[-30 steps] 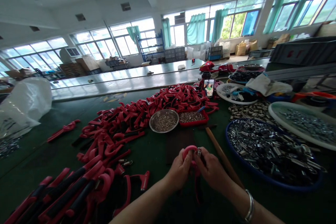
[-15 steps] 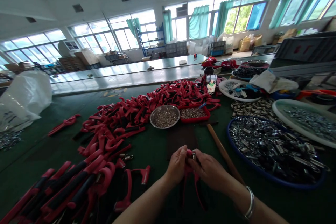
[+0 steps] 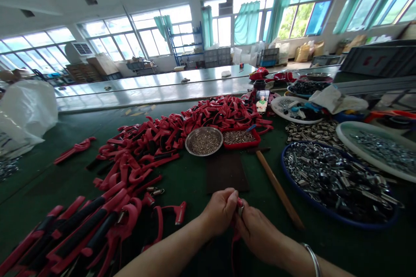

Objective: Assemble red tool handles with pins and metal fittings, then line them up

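My left hand (image 3: 219, 212) and my right hand (image 3: 258, 231) meet low in the middle, both closed around one red plastic handle part (image 3: 236, 225) that hangs down between them. A small metal piece (image 3: 241, 210) shows at the fingertips where the two hands touch. Just beyond the hands lies a dark brown mat (image 3: 226, 172) on the green table (image 3: 185, 184). A silver bracelet (image 3: 313, 259) sits on my right wrist.
A long heap of red handle parts (image 3: 152, 147) runs from lower left to centre. A steel bowl (image 3: 203, 140) and red tray (image 3: 241, 138) hold small metal bits. A wooden-handled hammer (image 3: 277, 188) lies right of the mat. Blue basin (image 3: 338, 184) and white trays (image 3: 378, 149) hold metal fittings. A phone (image 3: 261, 101) stands behind.
Both hands have drawn nearer to me and lower with the red part; its looped top, visible before, is now hidden inside my fingers.
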Motion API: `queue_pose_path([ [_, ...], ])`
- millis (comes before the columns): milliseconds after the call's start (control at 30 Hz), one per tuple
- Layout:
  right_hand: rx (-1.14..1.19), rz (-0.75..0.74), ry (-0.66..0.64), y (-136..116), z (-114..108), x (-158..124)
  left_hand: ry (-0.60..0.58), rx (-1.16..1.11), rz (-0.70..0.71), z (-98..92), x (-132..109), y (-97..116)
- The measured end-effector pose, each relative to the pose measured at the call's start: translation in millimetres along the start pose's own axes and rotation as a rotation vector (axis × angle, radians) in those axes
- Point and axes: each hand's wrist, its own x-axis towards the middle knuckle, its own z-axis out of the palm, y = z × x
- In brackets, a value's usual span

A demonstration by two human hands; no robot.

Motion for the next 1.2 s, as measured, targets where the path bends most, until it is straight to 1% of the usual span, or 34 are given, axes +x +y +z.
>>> queue_pose_path([
  [100,0.083,0.003,0.057,4,4,5,0.007,0.120,0.026,-2.6,3,-1],
  [167,0.217,-0.029,0.068,11,4,16,0.042,0.214,0.024,-6.1,12,4],
  [233,0.441,-0.003,0.027,20,0,32,0.091,0.337,-0.005,-10.9,22,11],
  [300,0.698,0.113,0.009,28,-8,48,0.132,0.487,-0.013,-15.1,30,19],
  [367,0.938,0.213,0.065,33,-15,61,0.153,0.645,0.014,-16.9,36,24],
  [433,1.144,0.243,0.125,35,-21,72,0.179,0.773,0.033,-15.9,40,24],
  [467,1.229,0.248,0.129,36,-22,76,0.194,0.817,0.027,-14.8,42,23],
  [533,1.346,0.244,0.074,37,-22,81,0.206,0.868,0.016,-13.0,47,19],
  [600,1.376,0.225,-0.023,38,-19,84,0.181,0.900,0.021,-13.1,53,14],
  [667,1.324,0.170,-0.105,41,-19,87,0.154,0.930,0.036,-15.7,59,10],
  [733,1.155,0.107,-0.134,44,-24,91,0.149,0.951,0.061,-21.0,65,7],
  [767,0.993,0.088,-0.137,45,-30,95,0.150,0.957,0.076,-24.6,68,5],
  [800,0.758,0.085,-0.121,47,-38,100,0.151,0.961,0.091,-28.7,71,4],
  [867,0.195,0.131,-0.041,52,-60,116,0.142,0.975,0.107,-37.0,78,3],
  [900,-0.113,0.161,0.056,54,-73,127,0.130,0.985,0.110,-40.5,82,3],
  [933,-0.219,0.196,0.146,58,-85,139,0.111,0.996,0.118,-43.2,85,2],
  [1000,-0.328,0.242,0.253,64,-106,166,0.051,1.018,0.155,-45.2,92,2],
  [1033,-0.367,0.266,0.267,68,-114,179,0.018,1.026,0.178,-44.6,94,1],
  [1100,-0.426,0.320,0.251,73,-123,204,-0.033,1.034,0.218,-42.2,95,-2],
  [1200,-0.464,0.368,0.204,76,-123,230,-0.080,1.014,0.254,-40.9,92,-7],
])
